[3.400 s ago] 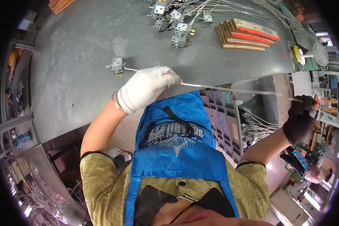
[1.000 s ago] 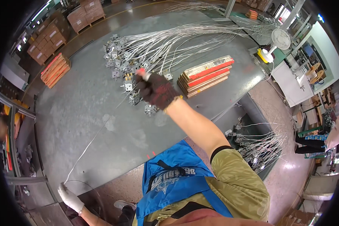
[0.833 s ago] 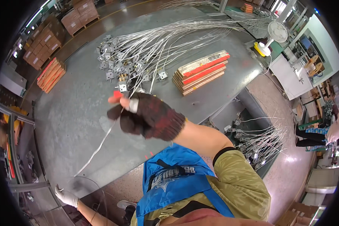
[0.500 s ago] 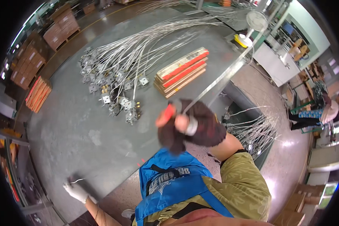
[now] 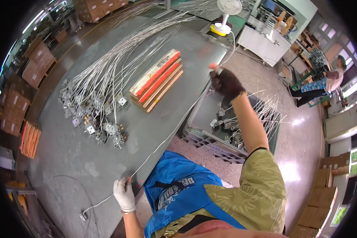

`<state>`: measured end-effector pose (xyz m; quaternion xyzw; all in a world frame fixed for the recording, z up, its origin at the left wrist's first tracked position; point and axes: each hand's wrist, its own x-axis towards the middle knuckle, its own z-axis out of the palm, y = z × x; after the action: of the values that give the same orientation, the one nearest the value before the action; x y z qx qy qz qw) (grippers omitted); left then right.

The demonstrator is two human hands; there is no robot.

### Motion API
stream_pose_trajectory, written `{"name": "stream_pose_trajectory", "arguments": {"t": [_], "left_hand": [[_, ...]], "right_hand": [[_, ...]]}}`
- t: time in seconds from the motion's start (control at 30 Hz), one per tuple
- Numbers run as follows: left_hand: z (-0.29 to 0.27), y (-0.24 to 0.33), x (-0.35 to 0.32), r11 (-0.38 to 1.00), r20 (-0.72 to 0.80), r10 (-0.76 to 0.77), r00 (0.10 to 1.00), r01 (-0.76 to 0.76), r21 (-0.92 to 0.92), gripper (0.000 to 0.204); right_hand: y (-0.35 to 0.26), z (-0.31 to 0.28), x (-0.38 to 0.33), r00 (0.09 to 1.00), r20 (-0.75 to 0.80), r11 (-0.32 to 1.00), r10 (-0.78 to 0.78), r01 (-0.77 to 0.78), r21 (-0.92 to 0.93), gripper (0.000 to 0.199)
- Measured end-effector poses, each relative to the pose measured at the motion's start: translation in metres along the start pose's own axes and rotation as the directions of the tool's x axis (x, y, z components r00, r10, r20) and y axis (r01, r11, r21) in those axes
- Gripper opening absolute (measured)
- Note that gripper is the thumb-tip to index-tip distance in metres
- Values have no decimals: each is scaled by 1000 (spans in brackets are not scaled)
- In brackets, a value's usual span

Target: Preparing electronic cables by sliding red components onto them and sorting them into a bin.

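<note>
My left hand (image 5: 124, 195), in a white glove, pinches a thin white cable (image 5: 147, 159) near the table's front edge. Past that hand the cable's tail ends in a small grey metal connector (image 5: 83, 215) lying on the table. The other way, it stretches along the table edge up to my right hand (image 5: 226, 84), in a dark brown glove with a red-orange patch at the fingertips. That hand is closed on the cable's far part; its exact grip is too small to tell. A pile of grey metal boxes (image 5: 101, 115) with long white cables lies at the left.
A stack of red-edged wooden boards (image 5: 156, 81) sits mid-table. Below my right forearm, a grey crate (image 5: 210, 139) holds more cabled boxes. A white fan (image 5: 223, 27) stands at the far corner. A person (image 5: 319, 84) sits at the right; cartons (image 5: 37, 65) are stacked left.
My right hand has swung from in front of my body out to the far right. My left hand has moved right and now pinches the cable, which is stretched between both hands. The view has turned.
</note>
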<state>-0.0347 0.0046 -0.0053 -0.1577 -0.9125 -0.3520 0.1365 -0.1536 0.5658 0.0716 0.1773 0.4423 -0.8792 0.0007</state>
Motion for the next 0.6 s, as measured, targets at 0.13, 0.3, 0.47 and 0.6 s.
{"name": "stream_pose_trajectory", "arguments": {"t": [0.13, 0.3, 0.47, 0.6], "left_hand": [[-4, -12, -4, 999, 12, 24, 1000, -24, 35, 21], [-10, -21, -3, 999, 17, -13, 1000, 13, 45, 19], [-7, -9, 3, 1000, 22, 7, 1000, -8, 17, 18], [-6, -12, 2, 999, 66, 1, 998, -4, 48, 17]], "right_hand": [[-66, -87, 23, 979, -53, 973, -195, 200, 114, 21], [-94, -96, 11, 968, 1, 959, -249, 247, 139, 18], [-46, -58, 10, 988, 35, 989, -148, 148, -16, 20], [-31, -48, 18, 994, 66, 995, -93, 90, 45, 19]]}}
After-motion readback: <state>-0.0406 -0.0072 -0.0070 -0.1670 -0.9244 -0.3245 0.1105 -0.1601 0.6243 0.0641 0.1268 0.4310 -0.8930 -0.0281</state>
